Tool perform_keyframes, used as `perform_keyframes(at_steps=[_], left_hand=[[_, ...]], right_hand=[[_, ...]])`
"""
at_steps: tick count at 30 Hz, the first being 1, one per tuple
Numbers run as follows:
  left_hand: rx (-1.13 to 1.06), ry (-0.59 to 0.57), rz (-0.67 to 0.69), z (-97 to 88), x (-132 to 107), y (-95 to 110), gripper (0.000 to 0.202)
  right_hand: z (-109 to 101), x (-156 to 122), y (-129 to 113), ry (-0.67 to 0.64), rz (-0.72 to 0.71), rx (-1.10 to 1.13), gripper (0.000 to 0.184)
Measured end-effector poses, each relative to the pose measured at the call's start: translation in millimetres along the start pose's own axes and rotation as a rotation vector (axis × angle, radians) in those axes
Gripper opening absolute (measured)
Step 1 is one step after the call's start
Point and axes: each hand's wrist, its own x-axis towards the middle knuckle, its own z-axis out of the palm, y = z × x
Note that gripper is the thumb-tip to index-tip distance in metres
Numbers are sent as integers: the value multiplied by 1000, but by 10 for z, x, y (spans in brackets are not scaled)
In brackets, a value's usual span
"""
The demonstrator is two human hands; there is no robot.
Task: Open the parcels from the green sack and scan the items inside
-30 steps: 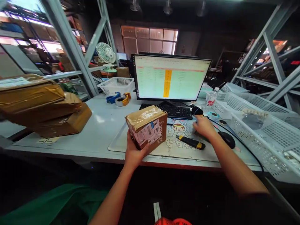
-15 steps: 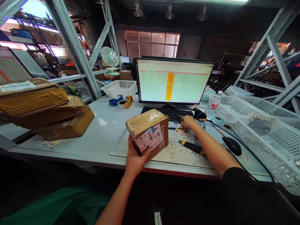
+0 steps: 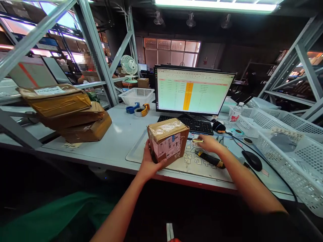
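Note:
My left hand [image 3: 150, 164] grips a taped cardboard box [image 3: 185, 143] from its lower left side, thumb across the front. The box stands tilted on the desk mat, with a white shipping label [image 3: 168, 147] facing me. My right hand [image 3: 210, 144] is low over the mat, just in front of the black keyboard [image 3: 202, 127]. Its fingers are curled together, and I cannot make out what is in them, if anything. Below that hand lies a black and yellow utility knife [image 3: 210, 159].
Several brown boxes [image 3: 85, 131] are stacked at the left. Tape dispensers [image 3: 142, 110] and a white basket [image 3: 137, 97] sit behind. A monitor [image 3: 194, 90] stands at the back. A mouse [image 3: 252, 160], bottle [image 3: 235, 114] and white baskets [image 3: 285, 158] are on the right.
My right hand has come back from the keyboard to the mat. My left hand keeps its hold on the box, now turned slightly. The view has swung a little left.

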Motion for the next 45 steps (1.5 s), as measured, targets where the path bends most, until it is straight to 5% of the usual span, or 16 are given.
perform_keyframes(at_steps=[5, 8, 11, 16, 20, 26, 35, 39, 43, 45], left_hand=[[410, -72, 158, -467, 387, 566, 120], [588, -302, 237, -638, 694, 870, 106], [620, -447, 207, -674, 849, 960, 99], [189, -289, 128, -722, 646, 659, 123], [-159, -266, -45, -657, 396, 240, 145], [-211, -277, -157, -513, 194, -119, 129], [-200, -235, -76, -445, 236, -181, 123], [-8, -112, -16, -447, 197, 85, 121], [615, 168, 148, -412, 104, 778, 109], [932, 158, 235, -326, 75, 1127, 96]], right_hand=[[367, -793, 169, 4, -39, 37, 51], [361, -859, 202, 97, 44, 222, 43], [201, -741, 161, 153, 130, 434, 42], [-113, -516, -89, 65, 74, 975, 32], [-293, -319, -378, -46, 23, 1072, 38], [-475, -210, -634, -132, 54, 1090, 35], [-486, -657, -614, -206, -25, 1043, 40], [-467, -754, -418, -111, -6, 1022, 36], [-568, -879, -219, 22, 87, 905, 23], [-645, -984, -255, 84, 59, 775, 32]])
